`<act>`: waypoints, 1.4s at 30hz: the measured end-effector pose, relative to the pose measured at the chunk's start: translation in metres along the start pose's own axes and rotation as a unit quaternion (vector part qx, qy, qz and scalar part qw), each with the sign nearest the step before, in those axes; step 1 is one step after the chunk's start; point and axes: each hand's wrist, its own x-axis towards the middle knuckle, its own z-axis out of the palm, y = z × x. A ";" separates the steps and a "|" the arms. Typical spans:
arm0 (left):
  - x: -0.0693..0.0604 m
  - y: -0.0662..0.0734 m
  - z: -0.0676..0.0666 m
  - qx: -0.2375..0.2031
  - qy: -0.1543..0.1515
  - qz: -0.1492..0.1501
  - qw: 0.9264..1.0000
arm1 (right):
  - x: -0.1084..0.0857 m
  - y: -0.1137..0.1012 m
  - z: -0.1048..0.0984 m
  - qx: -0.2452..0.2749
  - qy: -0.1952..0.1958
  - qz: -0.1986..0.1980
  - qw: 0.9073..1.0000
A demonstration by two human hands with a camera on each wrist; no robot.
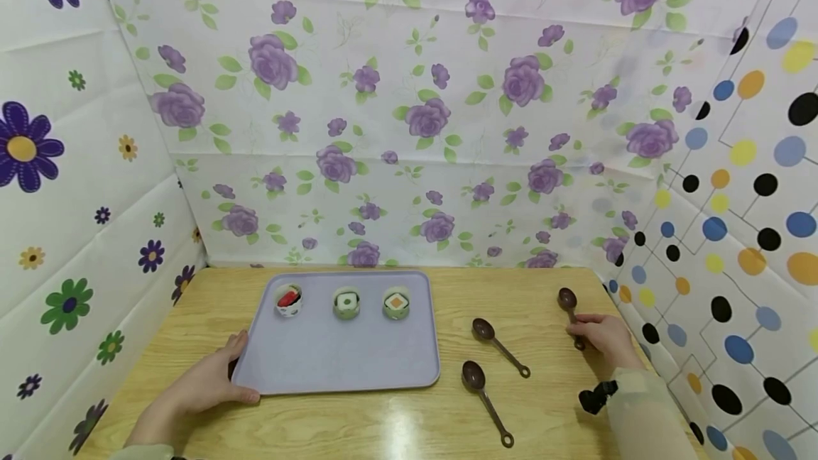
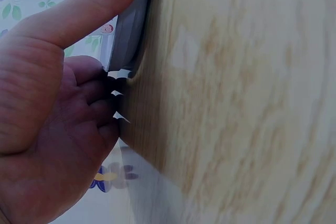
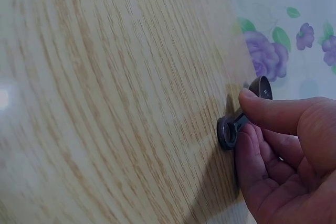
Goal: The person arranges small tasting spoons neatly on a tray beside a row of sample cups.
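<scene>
My right hand [image 1: 603,339] pinches the handle of a dark brown measuring spoon [image 1: 567,298] at the table's right. In the right wrist view, thumb and fingers close on that handle near its ring end [image 3: 227,133], close to the tabletop. My left hand [image 1: 207,382] grips the near left corner of a pale lavender tray [image 1: 332,368]. Its thumb [image 2: 79,17] lies along the front edge, with the other fingers at the left side and their tips partly hidden. Two more brown measuring spoons lie between tray and right hand, one farther back [image 1: 501,351], one nearer [image 1: 488,407].
Along the tray's back stand three small round cup-like pieces: one with a red top [image 1: 289,302], one white and green [image 1: 346,302], one with an orange diamond [image 1: 396,303]. Patterned cloth [image 1: 383,190] hangs behind and beside the wooden table [image 1: 332,424].
</scene>
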 end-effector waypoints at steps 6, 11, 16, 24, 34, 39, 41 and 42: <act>0.000 -0.001 0.000 0.002 -0.004 -0.003 1.000 | 0.001 0.001 0.001 -0.007 -0.001 -0.002 1.000; 0.001 -0.003 0.001 0.007 -0.002 -0.001 1.000 | 0.003 0.005 0.001 -0.008 -0.014 -0.011 1.000; 0.001 -0.004 0.002 0.004 -0.002 -0.002 1.000 | 0.005 0.010 -0.001 -0.021 -0.028 -0.028 0.999; 0.001 -0.003 0.002 -0.011 -0.005 -0.004 1.000 | 0.004 0.018 -0.008 0.045 -0.058 -0.011 0.997; 0.002 -0.003 0.001 -0.006 -0.004 -0.005 1.000 | 0.005 0.015 -0.006 0.054 -0.041 -0.008 0.998; 0.002 -0.004 0.000 -0.009 -0.006 -0.007 1.000 | 0.008 0.018 -0.003 0.056 -0.025 -0.012 0.998; 0.001 -0.004 0.001 -0.017 -0.008 -0.007 1.000 | 0.010 0.020 -0.002 0.056 -0.017 -0.011 0.998; 0.001 -0.004 0.001 -0.021 -0.009 -0.008 1.000 | 0.010 0.021 -0.001 0.055 -0.012 -0.010 0.998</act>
